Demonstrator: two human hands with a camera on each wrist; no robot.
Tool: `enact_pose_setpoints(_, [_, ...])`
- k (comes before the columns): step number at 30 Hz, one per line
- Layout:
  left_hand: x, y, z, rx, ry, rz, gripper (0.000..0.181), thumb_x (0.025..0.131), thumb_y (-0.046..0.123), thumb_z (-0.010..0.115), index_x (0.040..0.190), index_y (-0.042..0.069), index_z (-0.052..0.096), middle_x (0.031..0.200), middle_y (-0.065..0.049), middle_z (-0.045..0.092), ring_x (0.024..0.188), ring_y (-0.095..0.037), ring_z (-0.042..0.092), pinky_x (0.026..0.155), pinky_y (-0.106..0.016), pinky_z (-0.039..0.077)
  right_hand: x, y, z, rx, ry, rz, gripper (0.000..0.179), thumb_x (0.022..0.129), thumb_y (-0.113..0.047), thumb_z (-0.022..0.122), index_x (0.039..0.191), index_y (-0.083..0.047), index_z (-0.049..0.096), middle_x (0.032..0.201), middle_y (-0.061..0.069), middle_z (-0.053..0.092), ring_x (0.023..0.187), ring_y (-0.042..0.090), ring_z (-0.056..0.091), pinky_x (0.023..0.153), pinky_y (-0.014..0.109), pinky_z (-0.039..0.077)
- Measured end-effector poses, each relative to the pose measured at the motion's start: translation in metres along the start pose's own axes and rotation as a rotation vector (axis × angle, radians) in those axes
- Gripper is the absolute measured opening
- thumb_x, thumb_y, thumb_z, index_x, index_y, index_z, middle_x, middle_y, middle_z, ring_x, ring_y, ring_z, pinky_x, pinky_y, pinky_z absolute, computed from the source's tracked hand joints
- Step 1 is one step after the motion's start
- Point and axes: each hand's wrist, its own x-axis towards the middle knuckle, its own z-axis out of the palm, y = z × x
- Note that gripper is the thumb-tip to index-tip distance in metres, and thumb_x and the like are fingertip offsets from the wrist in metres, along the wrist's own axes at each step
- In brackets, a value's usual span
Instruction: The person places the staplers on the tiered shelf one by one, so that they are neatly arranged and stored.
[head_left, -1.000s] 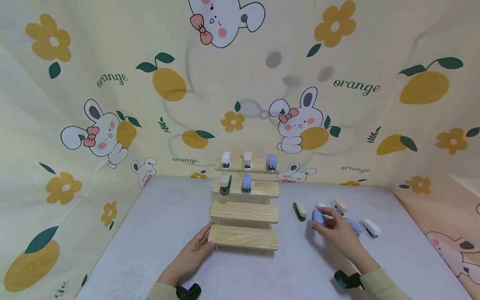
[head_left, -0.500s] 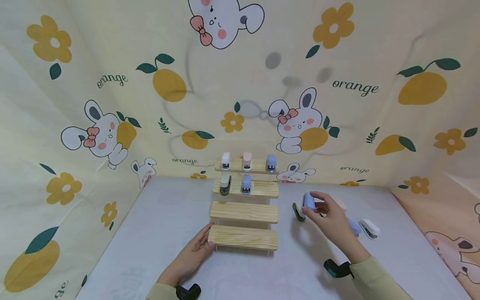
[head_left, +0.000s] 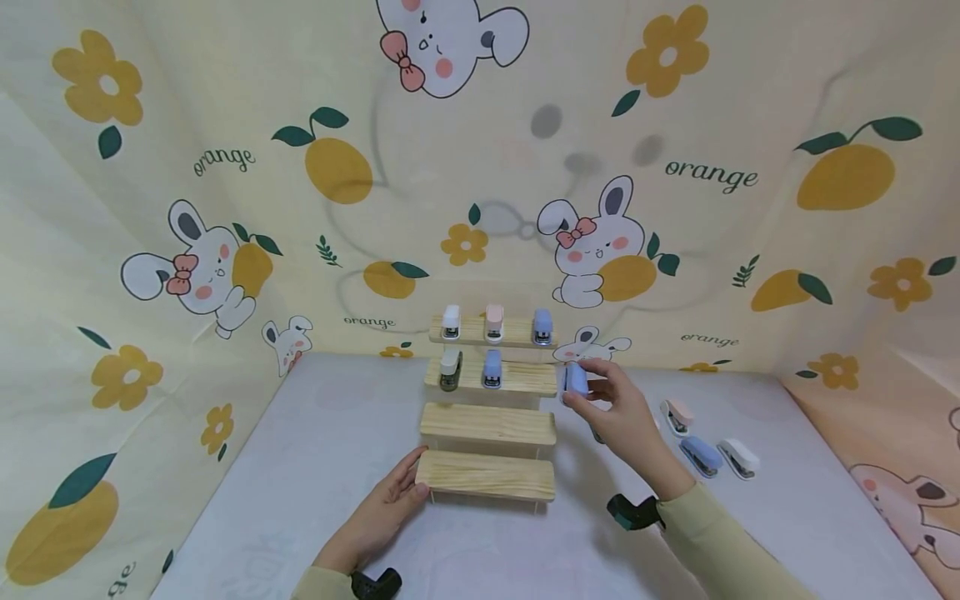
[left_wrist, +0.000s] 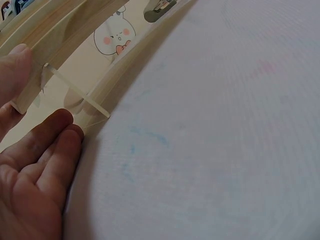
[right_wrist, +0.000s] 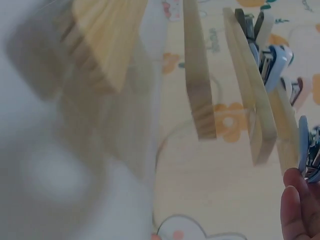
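Blue stapler (head_left: 576,380), shifted leftward since the earlier frame: head view, pinched in right hand (head_left: 618,408), near wooden rack's (head_left: 487,423) upper right end; left hand (head_left: 384,507) grips lowest tier (head_left: 487,477). Left wrist: thumb (left_wrist: 15,70) against tier. Right wrist: fingertips (right_wrist: 294,178) at right edge.

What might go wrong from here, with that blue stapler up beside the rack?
The held blue stapler looks close to the second board from the top; it could clip its end and jar the two staplers standing there. The left hand holds the bottom board, so a tug might shift the rack.
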Motion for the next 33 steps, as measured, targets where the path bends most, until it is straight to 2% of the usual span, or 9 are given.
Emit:
enact_pose_setpoints(8, [0.000, 0.000, 0.001, 0.003, 0.003, -0.002, 0.071, 0.097, 0.038, 0.056, 0.156, 0.022, 0.019, 0.151, -0.015, 0.036, 0.137, -0.024, 0.035, 0.112, -0.039, 0.026, 0.016, -0.007, 0.017, 0.051, -0.014, -0.068, 0.059, 0.084, -0.039, 0.075, 0.131, -0.013, 0.051, 0.126, 0.004, 0.054, 0.103, 0.020, 0.061, 0.088, 0.042, 0.053])
enact_pose_setpoints(13, [0.000, 0.000, 0.001, 0.002, 0.002, -0.006, 0.071, 0.097, 0.039, 0.056, 0.155, 0.022, 0.019, 0.152, -0.014, 0.035, 0.138, -0.024, 0.035, 0.112, -0.039, 0.026, 0.023, -0.006, 0.023, 0.037, -0.015, -0.082, 0.059, 0.084, -0.039, 0.075, 0.131, -0.012, 0.052, 0.124, 0.001, 0.056, 0.104, 0.019, 0.060, 0.090, 0.044, 0.052])
enact_pose_setpoints(21, [0.000, 0.000, 0.001, 0.000, -0.001, -0.003, 0.070, 0.097, 0.038, 0.056, 0.155, 0.023, 0.020, 0.152, -0.014, 0.035, 0.137, -0.023, 0.035, 0.112, -0.036, 0.028, 0.029, -0.004, 0.030, 0.031, -0.022, -0.101, 0.058, 0.084, -0.038, 0.076, 0.129, -0.009, 0.054, 0.121, 0.000, 0.059, 0.103, 0.016, 0.059, 0.091, 0.041, 0.049])
enact_pose_setpoints(27, [0.001, -0.001, 0.000, 0.005, 0.003, -0.008, 0.070, 0.097, 0.038, 0.056, 0.155, 0.023, 0.020, 0.152, -0.013, 0.035, 0.138, -0.023, 0.035, 0.112, -0.037, 0.027, 0.033, -0.003, 0.035, 0.033, -0.013, -0.088, 0.060, 0.083, -0.038, 0.077, 0.128, -0.005, 0.054, 0.117, 0.000, 0.060, 0.103, 0.016, 0.058, 0.092, 0.039, 0.046])
enact_pose_setpoints(33, [0.001, -0.002, -0.001, 0.000, 0.004, -0.014, 0.069, 0.097, 0.037, 0.056, 0.155, 0.024, 0.021, 0.153, -0.013, 0.034, 0.138, -0.023, 0.034, 0.112, -0.037, 0.027, 0.037, -0.002, 0.040, 0.035, -0.005, -0.060, 0.059, 0.083, -0.040, 0.076, 0.127, -0.006, 0.055, 0.117, 0.002, 0.060, 0.105, 0.019, 0.057, 0.095, 0.048, 0.046])
